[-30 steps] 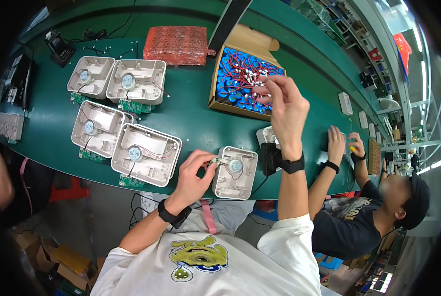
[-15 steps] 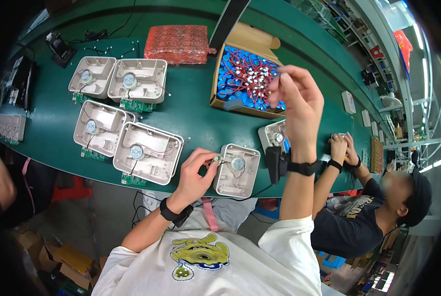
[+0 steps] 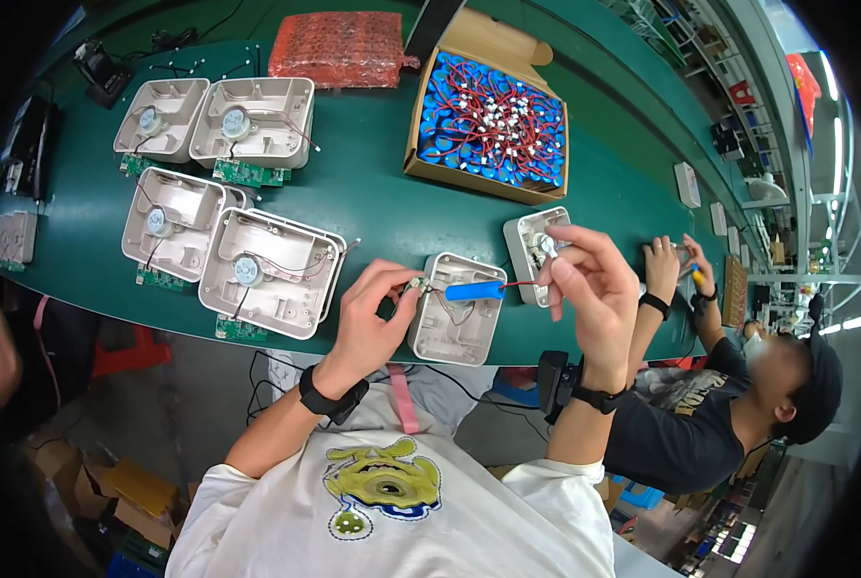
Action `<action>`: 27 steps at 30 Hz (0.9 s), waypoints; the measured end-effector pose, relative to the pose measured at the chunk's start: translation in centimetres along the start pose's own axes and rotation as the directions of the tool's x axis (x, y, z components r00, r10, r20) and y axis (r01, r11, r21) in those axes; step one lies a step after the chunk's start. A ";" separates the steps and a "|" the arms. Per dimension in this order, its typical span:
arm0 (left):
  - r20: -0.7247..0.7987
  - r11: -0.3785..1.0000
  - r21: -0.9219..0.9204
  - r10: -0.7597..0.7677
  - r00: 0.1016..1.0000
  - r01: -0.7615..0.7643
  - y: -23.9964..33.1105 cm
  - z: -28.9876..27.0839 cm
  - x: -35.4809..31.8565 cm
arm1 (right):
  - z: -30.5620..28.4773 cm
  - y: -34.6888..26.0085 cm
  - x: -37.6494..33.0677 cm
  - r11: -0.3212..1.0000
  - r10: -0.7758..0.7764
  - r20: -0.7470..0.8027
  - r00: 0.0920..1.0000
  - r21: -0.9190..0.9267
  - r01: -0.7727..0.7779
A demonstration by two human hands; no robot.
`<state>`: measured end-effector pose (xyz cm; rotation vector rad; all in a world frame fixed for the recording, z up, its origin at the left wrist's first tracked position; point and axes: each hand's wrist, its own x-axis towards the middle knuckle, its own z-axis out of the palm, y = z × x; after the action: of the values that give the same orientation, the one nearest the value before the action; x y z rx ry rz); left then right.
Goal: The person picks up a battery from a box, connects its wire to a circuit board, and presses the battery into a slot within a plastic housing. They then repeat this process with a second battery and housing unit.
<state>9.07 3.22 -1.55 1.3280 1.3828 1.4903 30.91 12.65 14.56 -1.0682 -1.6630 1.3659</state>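
The fingers of the left hand (image 3: 375, 310) are closed on a small pale-green part (image 3: 418, 284), from which thin wires go toward the light grey housing (image 3: 457, 344). The fingers of the right hand (image 3: 596, 301) are pinching the red wire (image 3: 522, 283) of one blue cell (image 3: 476, 290). This cell is lying level in the air between the two hands, over the upper part of the housing; whether it touches the inside, I cannot tell.

The housing stands open on the green bench (image 3: 373, 207). Just beside it, partly behind the right hand, there is a second housing (image 3: 524, 252). Farther away, an open carton (image 3: 479, 186) is filled with blue cells, red wires and white plugs. On the left side are four open housings (image 3: 274, 316) with round parts inside and green circuit boards (image 3: 252, 173) near them. Behind these lies a red bubble-wrapped package (image 3: 337, 50). At the right, a co-worker (image 3: 686, 433) has both hands over the bench.
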 end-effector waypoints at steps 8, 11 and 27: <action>0.003 0.998 0.064 0.023 1.000 -0.024 0.5 0.2 0.3 | -0.4 1.6 -0.9 1.000 0.014 -0.050 0.999 -0.018 -0.015; 0.002 0.996 0.082 0.034 0.999 -0.034 0.4 0.2 0.3 | -0.2 1.1 -0.9 1.000 0.029 -0.072 0.997 0.003 -0.029; -0.100 0.996 0.070 0.058 0.993 -0.051 1.0 1.2 -0.2 | 8.2 6.0 -1.5 0.907 0.193 0.062 0.979 -0.393 -0.154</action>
<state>10.46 3.12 -0.71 1.3571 1.4843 1.5791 24.97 8.67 7.20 -1.4226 -2.0072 1.2432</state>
